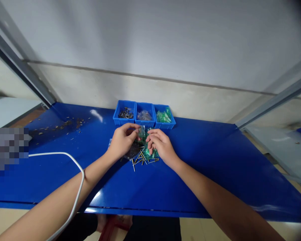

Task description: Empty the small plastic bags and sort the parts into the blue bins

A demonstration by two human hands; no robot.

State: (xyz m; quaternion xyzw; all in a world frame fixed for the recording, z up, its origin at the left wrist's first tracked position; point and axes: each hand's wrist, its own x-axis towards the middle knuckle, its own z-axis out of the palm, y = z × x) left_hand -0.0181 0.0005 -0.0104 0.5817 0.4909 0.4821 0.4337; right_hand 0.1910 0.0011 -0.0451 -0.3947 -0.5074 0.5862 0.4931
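My left hand (122, 141) pinches the edge of a small clear plastic bag (142, 130) between thumb and fingertips. Just right of the bag is my right hand (162, 147), its fingers curled in with the tips close together; anything inside them is too small or hidden to name. Below and between the hands lie loose pin-like metal pieces resembling blind rivets (140, 158), silver with brass-coloured parts. A dark heap in clear plastic (132, 152) sits partly under my left hand. Green-tinted plastic packets (152, 153) are partly covered by my right hand.
Three blue bins stand behind my hands: the left bin (116, 121) has metal pins, the middle bin (145, 124) clear bags, the right bin (165, 126) greenish packets. Debris (75, 123) is scattered on the blue table (185, 194). A white cable (76, 197) crosses my left forearm.
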